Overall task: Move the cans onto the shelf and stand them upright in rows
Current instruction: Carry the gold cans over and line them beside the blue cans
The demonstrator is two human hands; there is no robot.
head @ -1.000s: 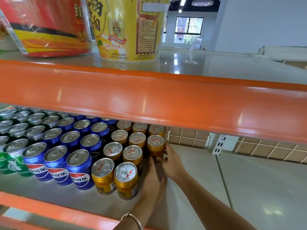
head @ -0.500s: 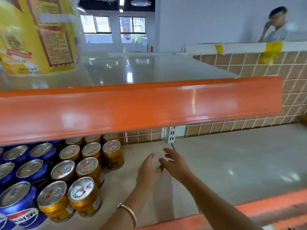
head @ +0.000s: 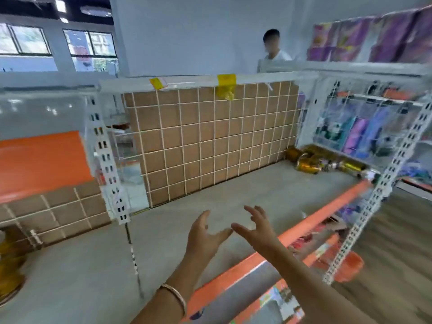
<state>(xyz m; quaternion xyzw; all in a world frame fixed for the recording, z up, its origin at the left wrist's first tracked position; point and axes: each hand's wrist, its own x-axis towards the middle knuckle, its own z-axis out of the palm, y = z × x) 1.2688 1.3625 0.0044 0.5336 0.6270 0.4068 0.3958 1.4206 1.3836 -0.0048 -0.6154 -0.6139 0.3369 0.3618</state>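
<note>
The person is between cans: one placement looks finished and the reach for the next has begun. Both hands hover above the bare grey shelf (head: 177, 220), near its orange front edge (head: 327, 213). The left hand (head: 205, 235), with a bracelet on its wrist, and the right hand (head: 257, 228) sit just beside each other. Their fingers are spread and loosely bent, so each grip is open and holds nothing.

The cans still to be moved are a heap of gold cans (head: 306, 165) lying on their sides in the far right corner of the shelf. They rest against the tiled back panel (head: 210, 136) and are well apart from the hands. At the left edge of the view a blurred gold shape (head: 9, 265) is probably the end of the standing rows, but that cannot be told for sure.

The next move likely calls for a long reach to the far right. There each hand would close round a lying can, carry it back left and set it upright at the end of a row.

A second ago both hands were against the gold cans at the right end of the rows. Half a second ago they had come off, open. Since then the view has swung right, so the rows have left the picture and the heap has come in. A person (head: 273, 47) stands beyond the shelf.
</note>
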